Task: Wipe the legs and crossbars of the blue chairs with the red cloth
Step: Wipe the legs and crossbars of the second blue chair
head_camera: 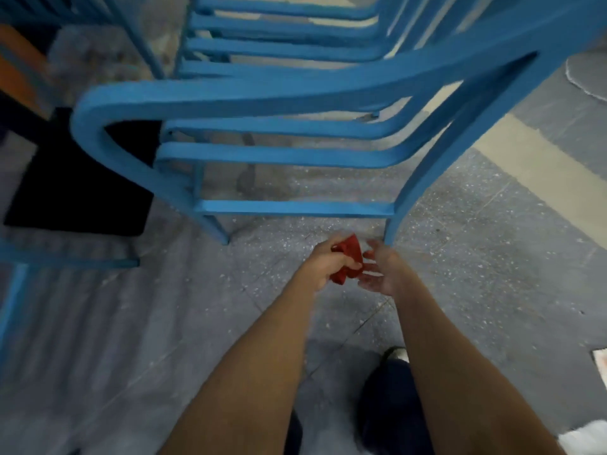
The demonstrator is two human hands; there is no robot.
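Red cloth: 1 pc, soft fabric, bunched into a wad. Held above the floor, just in front of the nearest blue chair and lower than its bottom crossbar.

Handling (est.): light, limp, no stiffness. Crushes to any shape, so prob. wraps round a bar or leg w/o slipping. Not fragile. Best taken as a wad in the palm w/ a loose flap left out to fold round the frame.

Left hand: fingers and thumb curled round the wad, gripping it. Cloth ends stick out above and below the fist.

Right hand: fingers spread and straight, holding nothing. Fingertips just beside the cloth, poss. touching; blur, can't tell.

Chair: rigid painted frame, feet on the floor. Est. steady enough to take a firm wipe.

Nearest targets: crossbar btw. the two near legs. Foot of right near leg is close beside the right hand. Left near leg is well apart from both hands.

Also: more blue chairs ranged behind.
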